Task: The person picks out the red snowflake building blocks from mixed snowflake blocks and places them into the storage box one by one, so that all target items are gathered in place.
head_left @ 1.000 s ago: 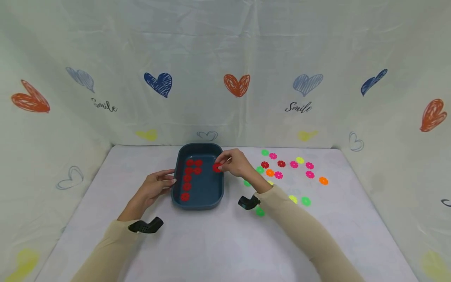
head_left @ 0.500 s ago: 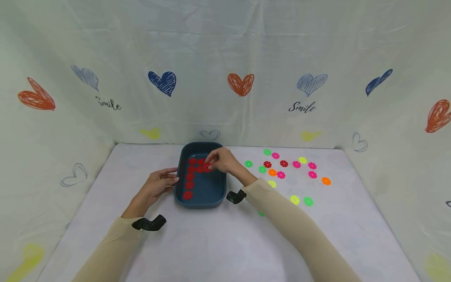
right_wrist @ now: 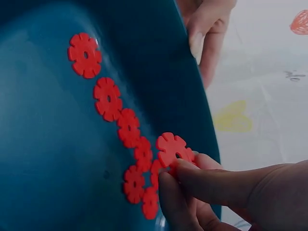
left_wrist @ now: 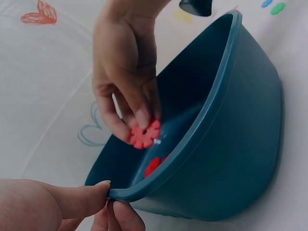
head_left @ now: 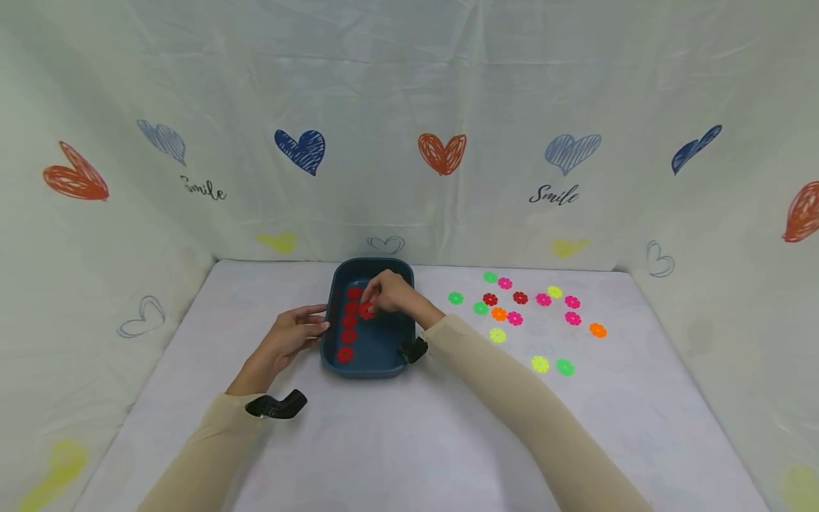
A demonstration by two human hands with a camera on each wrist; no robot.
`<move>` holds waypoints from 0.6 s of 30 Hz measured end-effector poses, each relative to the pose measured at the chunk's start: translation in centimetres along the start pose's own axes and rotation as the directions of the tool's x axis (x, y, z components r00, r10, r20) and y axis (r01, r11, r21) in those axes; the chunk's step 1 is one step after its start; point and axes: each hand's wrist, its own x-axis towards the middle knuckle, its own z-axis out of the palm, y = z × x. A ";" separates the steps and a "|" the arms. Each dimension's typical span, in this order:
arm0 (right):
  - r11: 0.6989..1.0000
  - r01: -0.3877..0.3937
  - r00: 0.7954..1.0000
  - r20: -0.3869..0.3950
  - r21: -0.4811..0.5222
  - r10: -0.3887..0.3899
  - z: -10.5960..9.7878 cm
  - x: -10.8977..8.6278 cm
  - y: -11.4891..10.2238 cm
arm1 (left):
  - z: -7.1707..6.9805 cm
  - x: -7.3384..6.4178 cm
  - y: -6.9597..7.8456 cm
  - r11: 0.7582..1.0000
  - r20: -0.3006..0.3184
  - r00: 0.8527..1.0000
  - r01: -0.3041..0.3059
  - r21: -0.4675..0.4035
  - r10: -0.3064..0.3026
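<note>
A dark blue rectangular plastic tub (head_left: pixel 384 352) stands on the table. My left hand (head_left: pixel 291 338) pinches its left rim, thumb on top and fingertips beneath, as the left wrist view shows. Inside the tub, my right hand (head_left: pixel 392 293) holds a red flower-shaped plastic disc (right_wrist: pixel 169 147) with a centre hole between thumb and fingers. Several matching red discs (right_wrist: pixel 108 98) lie in a line along the tub's left side, with a few more clustered at its far end. From the head camera, the right hand covers part of that cluster.
Right of the tub, loose flower discs lie scattered on the white table (head_left: pixel 397 441): green (head_left: pixel 565 367), pink (head_left: pixel 572 318), yellow (head_left: pixel 540 364), orange (head_left: pixel 598 330) and dark red (head_left: pixel 520 298). A printed curtain (head_left: pixel 384 206) rises behind and beside the table.
My right hand has moved left across the tub with the red disc, from near the right wall to above the discs on the left. The left hand stays at the rim.
</note>
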 end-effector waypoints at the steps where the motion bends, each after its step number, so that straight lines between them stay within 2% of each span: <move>1: 1.000 -0.007 1.000 0.005 0.002 0.007 0.1 0.1 0.0 | 0.0 0.1 0.0 1.000 -0.001 1.000 0.003 -0.001 -0.003; 9: 0.996 -0.060 0.998 0.026 -0.068 0.062 1.0 1.1 0.1 | -0.1 0.2 -0.2 1.000 0.025 0.999 -0.023 -0.017 0.023; 18: 0.991 -0.074 0.997 0.028 -0.112 0.078 1.7 1.7 0.4 | -0.1 0.2 -0.2 1.000 0.011 1.000 -0.015 -0.005 0.015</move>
